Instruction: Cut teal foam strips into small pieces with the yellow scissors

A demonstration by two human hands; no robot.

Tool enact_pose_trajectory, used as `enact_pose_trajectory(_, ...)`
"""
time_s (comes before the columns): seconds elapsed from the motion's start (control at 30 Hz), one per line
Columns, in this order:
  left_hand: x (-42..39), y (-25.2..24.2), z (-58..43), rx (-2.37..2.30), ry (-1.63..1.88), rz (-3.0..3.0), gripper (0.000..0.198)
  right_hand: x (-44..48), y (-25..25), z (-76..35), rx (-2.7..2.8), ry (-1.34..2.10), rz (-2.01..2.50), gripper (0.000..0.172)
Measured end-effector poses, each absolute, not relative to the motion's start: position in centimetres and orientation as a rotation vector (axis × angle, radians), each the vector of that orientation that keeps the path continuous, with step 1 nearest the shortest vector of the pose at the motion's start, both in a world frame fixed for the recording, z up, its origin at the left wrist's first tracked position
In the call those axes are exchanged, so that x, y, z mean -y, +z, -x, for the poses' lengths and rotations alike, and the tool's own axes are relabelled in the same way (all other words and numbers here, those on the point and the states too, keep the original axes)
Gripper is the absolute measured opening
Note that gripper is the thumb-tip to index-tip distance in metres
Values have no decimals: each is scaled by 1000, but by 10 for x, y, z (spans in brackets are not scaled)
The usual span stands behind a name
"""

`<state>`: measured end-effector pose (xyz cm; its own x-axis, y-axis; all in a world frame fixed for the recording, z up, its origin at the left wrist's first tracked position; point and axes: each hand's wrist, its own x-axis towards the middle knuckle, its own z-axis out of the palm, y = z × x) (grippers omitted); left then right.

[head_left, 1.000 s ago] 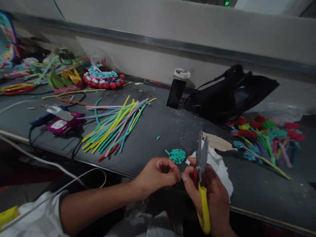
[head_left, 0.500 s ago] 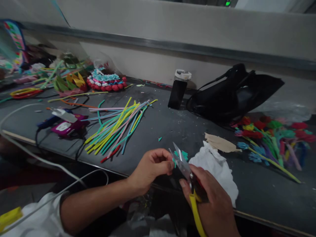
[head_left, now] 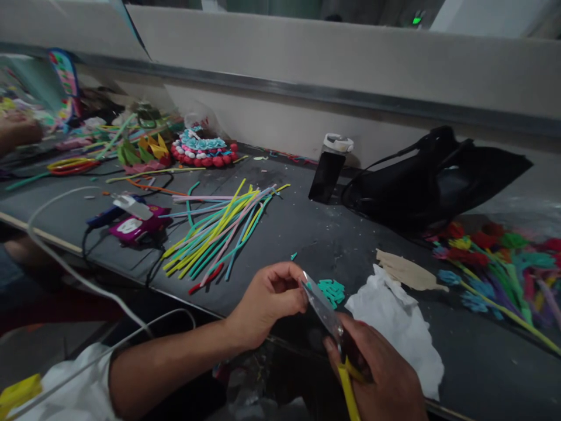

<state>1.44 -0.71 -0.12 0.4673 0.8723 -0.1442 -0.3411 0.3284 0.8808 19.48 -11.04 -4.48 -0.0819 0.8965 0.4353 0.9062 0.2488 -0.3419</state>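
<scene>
My left hand (head_left: 272, 301) is closed in a pinch near the table's front edge. A small end of green pipe cleaner (head_left: 309, 286) shows at its fingertips; the rest is hidden by the fingers. My right hand (head_left: 383, 368) grips yellow-handled scissors (head_left: 325, 313), whose blades are closed or nearly so against the green end. Just beyond the blades lies a small pile of short green pipe cleaner pieces (head_left: 332, 293). One stray green piece (head_left: 293, 256) rests farther back. Crumpled white paper (head_left: 390, 316) is beside my right hand.
A fan of coloured pipe cleaners (head_left: 223, 231) lies left of centre, near a purple device (head_left: 140, 225) with cables. Behind are a bottle (head_left: 328, 169) and a black bag (head_left: 421, 181). Pipe cleaner flowers (head_left: 504, 257) lie right. Another person's hand (head_left: 20, 131) appears far left.
The scissor blades have gone from apart to closed or nearly closed at the green end. The view has shifted, so the table things sit lower and farther right; another person's hand has appeared at left.
</scene>
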Motion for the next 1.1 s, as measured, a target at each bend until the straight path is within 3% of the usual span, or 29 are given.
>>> enact_pose_trajectory(1.1,7,-6,-13,-721,850,-908,18,116,-53,-198,2023,-97,1591,34)
